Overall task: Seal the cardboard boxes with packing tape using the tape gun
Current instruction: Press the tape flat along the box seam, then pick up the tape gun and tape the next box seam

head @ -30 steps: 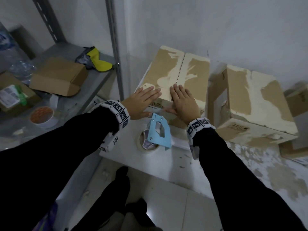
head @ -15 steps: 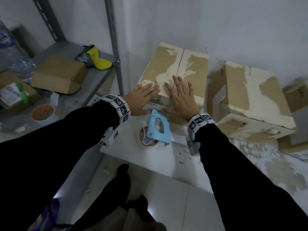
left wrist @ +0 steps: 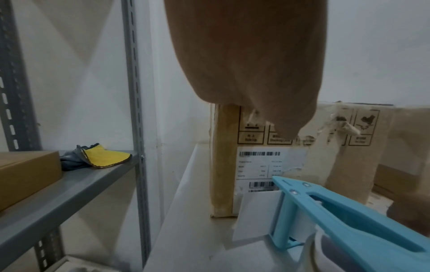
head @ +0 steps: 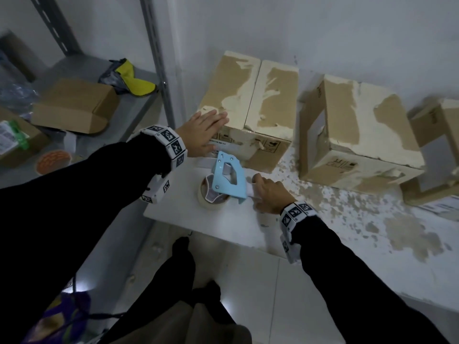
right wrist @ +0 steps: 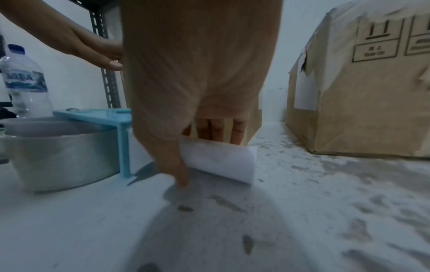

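Observation:
A taped cardboard box [head: 250, 108] stands on the white table [head: 223, 229] against the wall. My left hand [head: 206, 127] lies flat, fingers straight, on its near left top corner; the left wrist view shows the palm [left wrist: 244, 64] above the box's labelled front [left wrist: 267, 165]. The light blue tape gun [head: 228, 177] with its tape roll [head: 211, 197] lies on the table in front of the box. My right hand [head: 265, 192] grips its white handle [right wrist: 218, 160], fingers [right wrist: 216, 128] curled behind it and the thumb in front.
A second box [head: 360, 135] and a third box [head: 442, 145] stand to the right on the flaking tabletop. A grey metal shelf [head: 139, 112] on the left holds a small carton [head: 74, 105], a yellow cloth [head: 131, 80] and a water bottle [right wrist: 23, 82].
My right hand left the box top and came down to the tape gun's handle, closing round it. The left hand stays flat on the box.

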